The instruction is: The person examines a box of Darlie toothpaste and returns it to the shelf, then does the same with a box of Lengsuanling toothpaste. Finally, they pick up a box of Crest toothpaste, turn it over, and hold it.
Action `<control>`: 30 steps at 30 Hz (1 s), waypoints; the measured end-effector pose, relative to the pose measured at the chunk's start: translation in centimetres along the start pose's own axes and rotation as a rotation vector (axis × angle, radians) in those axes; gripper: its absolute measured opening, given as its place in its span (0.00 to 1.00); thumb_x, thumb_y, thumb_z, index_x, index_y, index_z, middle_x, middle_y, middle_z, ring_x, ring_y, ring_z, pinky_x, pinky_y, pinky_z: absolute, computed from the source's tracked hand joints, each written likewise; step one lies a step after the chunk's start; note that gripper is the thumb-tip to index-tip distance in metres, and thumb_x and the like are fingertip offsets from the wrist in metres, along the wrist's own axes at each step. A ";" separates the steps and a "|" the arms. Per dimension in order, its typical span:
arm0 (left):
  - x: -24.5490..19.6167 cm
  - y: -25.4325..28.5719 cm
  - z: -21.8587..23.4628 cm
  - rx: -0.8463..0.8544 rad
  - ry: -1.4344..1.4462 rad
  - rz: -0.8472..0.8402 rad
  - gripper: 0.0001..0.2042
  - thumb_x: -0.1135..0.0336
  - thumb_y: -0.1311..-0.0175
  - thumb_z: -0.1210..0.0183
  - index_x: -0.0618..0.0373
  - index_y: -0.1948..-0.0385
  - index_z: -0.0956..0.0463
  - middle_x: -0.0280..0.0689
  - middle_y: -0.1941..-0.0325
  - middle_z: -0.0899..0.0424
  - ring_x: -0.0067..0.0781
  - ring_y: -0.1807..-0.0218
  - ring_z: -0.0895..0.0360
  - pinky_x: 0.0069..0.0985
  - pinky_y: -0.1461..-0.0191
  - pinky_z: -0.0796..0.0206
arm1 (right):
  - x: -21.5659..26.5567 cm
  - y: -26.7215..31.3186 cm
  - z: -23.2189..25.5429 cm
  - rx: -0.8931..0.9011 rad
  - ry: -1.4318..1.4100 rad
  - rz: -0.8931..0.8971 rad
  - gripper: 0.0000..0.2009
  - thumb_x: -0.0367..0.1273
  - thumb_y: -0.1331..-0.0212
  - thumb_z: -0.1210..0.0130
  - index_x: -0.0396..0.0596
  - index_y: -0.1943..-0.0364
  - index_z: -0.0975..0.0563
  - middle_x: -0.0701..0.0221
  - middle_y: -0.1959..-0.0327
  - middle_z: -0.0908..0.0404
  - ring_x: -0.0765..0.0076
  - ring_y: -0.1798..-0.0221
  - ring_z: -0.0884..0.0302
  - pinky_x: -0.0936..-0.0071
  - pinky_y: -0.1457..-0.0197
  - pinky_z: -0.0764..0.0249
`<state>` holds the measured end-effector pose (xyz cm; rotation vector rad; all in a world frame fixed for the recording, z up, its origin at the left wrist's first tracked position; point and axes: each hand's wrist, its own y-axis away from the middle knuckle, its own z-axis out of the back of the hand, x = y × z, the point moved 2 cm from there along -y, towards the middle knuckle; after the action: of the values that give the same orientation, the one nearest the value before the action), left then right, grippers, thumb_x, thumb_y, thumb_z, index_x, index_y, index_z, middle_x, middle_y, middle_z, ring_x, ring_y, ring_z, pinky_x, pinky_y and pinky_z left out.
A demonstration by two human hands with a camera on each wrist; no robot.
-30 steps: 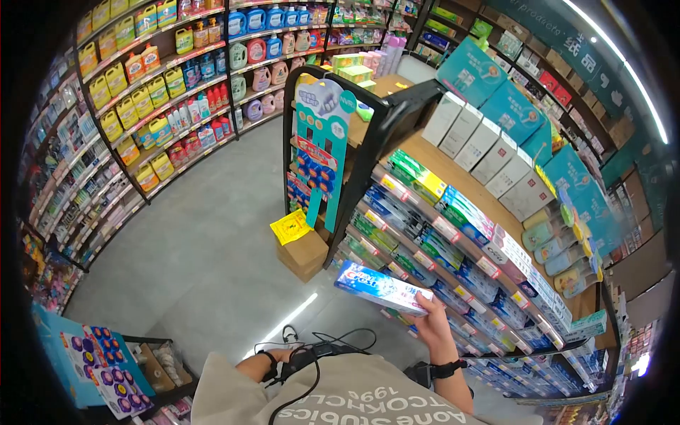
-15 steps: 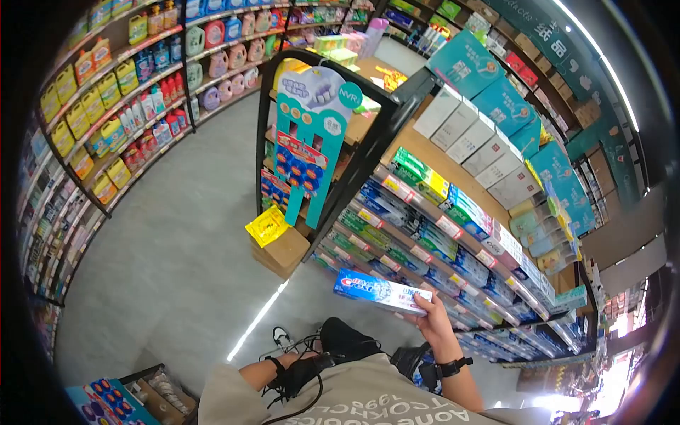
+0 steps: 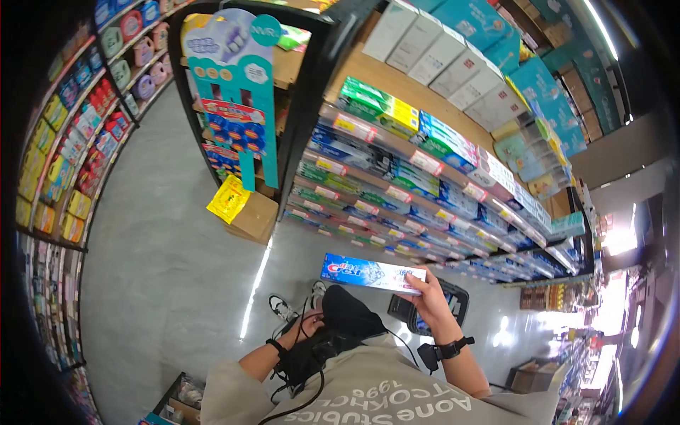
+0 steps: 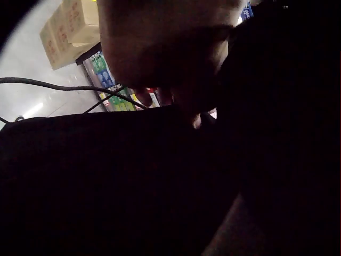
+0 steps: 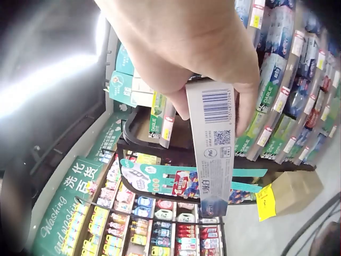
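In the head view my right hand [image 3: 430, 294] grips one end of a blue and white Crest toothpaste box [image 3: 365, 273], which lies roughly level in front of my body. The right wrist view shows the box's white side with a barcode [image 5: 211, 144], thumb and fingers on opposite sides of its near end. My left hand [image 3: 310, 325] is low by my dark-clothed leg, a black cable [image 3: 301, 322] running past it. It is dark in the left wrist view, where the fingers are mostly in shadow; I cannot tell whether they hold the cable.
Rows of toothpaste boxes fill the shelf unit [image 3: 404, 185] ahead and right, with white boxes [image 3: 446, 60] on top. A cardboard carton [image 3: 253, 218] bearing a yellow packet [image 3: 229, 200] stands at its end. A black container [image 3: 460, 301] is beyond my right wrist. Curved shelves [image 3: 78, 134] line the left.
The head view has turned and shifted, and the shelf unit now appears nearer and further left. My right hand keeps hold of the toothpaste box. My left hand has come into clearer sight.
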<state>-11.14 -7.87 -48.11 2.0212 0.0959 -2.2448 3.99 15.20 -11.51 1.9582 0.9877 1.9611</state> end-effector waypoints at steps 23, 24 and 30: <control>-6.9 1.3 2.3 0.728 0.172 0.125 0.14 0.57 0.26 0.50 0.59 0.61 0.24 0.33 0.61 0.23 0.30 0.55 0.28 0.31 0.48 0.37 | -2.9 2.1 3.2 -0.021 -0.154 -0.033 0.13 0.34 0.30 0.39 0.46 0.48 0.27 0.67 0.51 0.20 0.67 0.46 0.20 0.61 0.40 0.21; -8.2 1.3 2.8 0.695 0.172 0.150 0.14 0.57 0.24 0.52 0.59 0.61 0.24 0.33 0.61 0.24 0.29 0.55 0.29 0.31 0.47 0.37 | -3.2 2.0 3.2 -0.015 -0.185 -0.036 0.12 0.33 0.29 0.40 0.46 0.48 0.27 0.65 0.50 0.20 0.65 0.45 0.19 0.60 0.40 0.20; -5.9 1.0 2.6 0.701 0.086 0.047 0.11 0.63 0.34 0.44 0.59 0.59 0.21 0.41 0.59 0.21 0.44 0.51 0.25 0.35 0.46 0.35 | -3.0 2.3 1.9 0.047 -0.352 -0.040 0.13 0.33 0.28 0.42 0.44 0.46 0.28 0.61 0.44 0.20 0.61 0.40 0.20 0.55 0.36 0.21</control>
<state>-13.01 -8.90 -41.97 2.3760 -0.8322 -2.3710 6.83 12.37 -12.84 2.1884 0.9752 1.5105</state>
